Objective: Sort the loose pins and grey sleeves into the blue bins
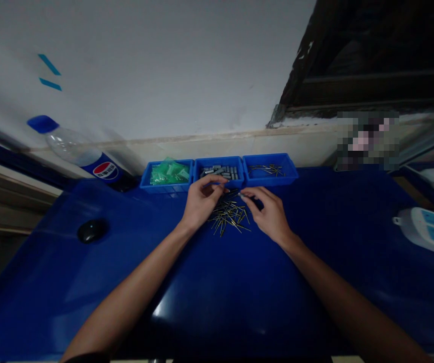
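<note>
My left hand (200, 200) is closed in a pinch just in front of the middle blue bin (220, 182). Whatever lies between its fingertips is too small to make out. Opposite it, my right hand (268, 210) pinches a small grey metal piece (241, 195) between thumb and forefinger. A loose pile of thin brass-coloured metal rods, like small drill bits (229, 217), lies on the blue tabletop (217, 282) below and between both hands. Short grey metal cylinders (220, 172) fill the middle bin.
The left blue bin (167, 188) holds green plastic bags (169, 172); the right blue bin (271, 180) holds several thin rods (267, 169). A Pepsi bottle (88, 156) and a black mouse (91, 231) are at left. A white plastic case (432, 232) lies at right. Behind is a wall (171, 70).
</note>
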Motion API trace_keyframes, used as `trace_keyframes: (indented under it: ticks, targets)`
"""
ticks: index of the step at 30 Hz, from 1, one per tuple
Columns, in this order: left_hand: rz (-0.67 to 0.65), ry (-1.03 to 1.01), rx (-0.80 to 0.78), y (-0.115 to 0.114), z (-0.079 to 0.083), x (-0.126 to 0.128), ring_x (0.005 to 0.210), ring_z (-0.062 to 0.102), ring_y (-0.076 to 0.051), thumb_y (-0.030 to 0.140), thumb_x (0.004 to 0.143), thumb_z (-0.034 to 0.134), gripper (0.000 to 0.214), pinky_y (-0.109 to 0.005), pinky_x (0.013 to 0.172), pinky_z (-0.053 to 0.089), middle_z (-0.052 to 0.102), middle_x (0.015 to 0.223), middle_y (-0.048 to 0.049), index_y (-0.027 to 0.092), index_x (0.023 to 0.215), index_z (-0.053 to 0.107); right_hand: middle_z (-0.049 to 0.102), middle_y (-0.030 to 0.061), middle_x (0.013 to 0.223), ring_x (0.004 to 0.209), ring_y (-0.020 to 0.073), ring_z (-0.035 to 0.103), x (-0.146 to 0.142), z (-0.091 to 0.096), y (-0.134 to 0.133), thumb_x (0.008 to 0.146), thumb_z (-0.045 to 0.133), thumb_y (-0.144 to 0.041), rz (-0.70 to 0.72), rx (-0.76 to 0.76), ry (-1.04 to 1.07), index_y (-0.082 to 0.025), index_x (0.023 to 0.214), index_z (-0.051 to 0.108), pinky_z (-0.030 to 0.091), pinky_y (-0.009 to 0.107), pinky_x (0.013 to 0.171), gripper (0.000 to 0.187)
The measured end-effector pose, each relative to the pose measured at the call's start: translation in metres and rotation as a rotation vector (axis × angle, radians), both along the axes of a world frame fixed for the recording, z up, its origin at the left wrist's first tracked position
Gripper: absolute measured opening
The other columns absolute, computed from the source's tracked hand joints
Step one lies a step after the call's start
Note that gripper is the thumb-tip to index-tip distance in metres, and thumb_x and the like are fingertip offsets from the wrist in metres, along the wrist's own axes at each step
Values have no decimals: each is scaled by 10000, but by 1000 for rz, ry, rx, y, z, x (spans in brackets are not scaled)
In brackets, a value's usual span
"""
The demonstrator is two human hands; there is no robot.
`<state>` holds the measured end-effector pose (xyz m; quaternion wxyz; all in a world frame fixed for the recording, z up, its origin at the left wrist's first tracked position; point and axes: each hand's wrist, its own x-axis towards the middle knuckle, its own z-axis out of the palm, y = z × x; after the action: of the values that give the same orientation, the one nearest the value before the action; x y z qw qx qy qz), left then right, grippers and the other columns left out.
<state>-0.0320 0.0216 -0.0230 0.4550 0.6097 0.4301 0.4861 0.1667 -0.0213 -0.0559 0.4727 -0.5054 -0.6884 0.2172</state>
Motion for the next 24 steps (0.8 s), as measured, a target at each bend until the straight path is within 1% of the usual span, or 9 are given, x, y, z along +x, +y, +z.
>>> trace_keyframes:
  ticks: [3,5,9,12,15,17,20,22,24]
  targets:
    - [-35,-5,1,0,0,0,797,751,-165,239,887,664,126,-347,813,629,777,996,-57,169,963,736,800,43,965,880,227,782,-2,4,1,920,754,-327,-1,-107,369,-249,1037,705,621,397,861,149]
    - [-67,-2,1,-1,0,1,796,751,-163,235,888,672,127,-346,813,629,778,1009,-64,164,966,742,793,31,893,812,223,792,-1,7,2,869,800,-366,0,-176,518,-243,976,681,639,396,824,202]
    - [-141,7,-15,-4,2,3,814,753,-171,262,889,710,172,-354,816,632,789,1035,-81,173,1026,764,779,17,845,780,229,792,6,14,2,806,843,-423,-36,-245,582,-259,922,627,650,432,842,295]
    - [-243,36,-45,-10,4,6,844,749,-180,294,886,745,231,-354,822,632,798,1050,-96,181,1085,778,784,22,862,786,236,791,7,17,0,778,857,-476,-31,-278,576,-274,917,582,653,453,856,368]
    - [-355,46,-80,-14,5,8,829,744,-181,314,890,761,262,-328,787,624,801,967,-94,174,1110,782,789,33,875,810,236,791,3,18,-2,762,867,-522,2,-284,534,-270,884,557,651,434,839,418]
    - [-361,17,-101,-13,4,8,817,745,-179,307,880,774,240,-319,782,624,795,917,-87,169,1075,788,786,36,865,801,229,786,3,19,-2,786,849,-539,18,-275,499,-263,876,551,643,403,802,416]
    - [-218,-48,-115,-7,-1,5,821,756,-176,281,846,801,217,-326,819,631,792,925,-79,167,1031,792,757,25,802,700,205,754,14,27,1,875,764,-539,-37,-249,331,-250,899,582,605,350,693,342]
    - [-67,-83,-104,0,-5,2,842,765,-175,272,822,820,262,-343,860,636,792,996,-81,168,1060,787,749,34,822,684,198,732,32,34,3,923,709,-498,-119,-222,47,-235,902,644,566,330,641,272]
    - [54,-113,-82,6,-6,-2,891,774,-181,272,812,828,328,-367,913,634,785,1094,-89,172,1118,771,753,33,822,691,204,718,52,40,2,919,712,-416,-139,-240,-230,-233,958,697,552,341,666,188]
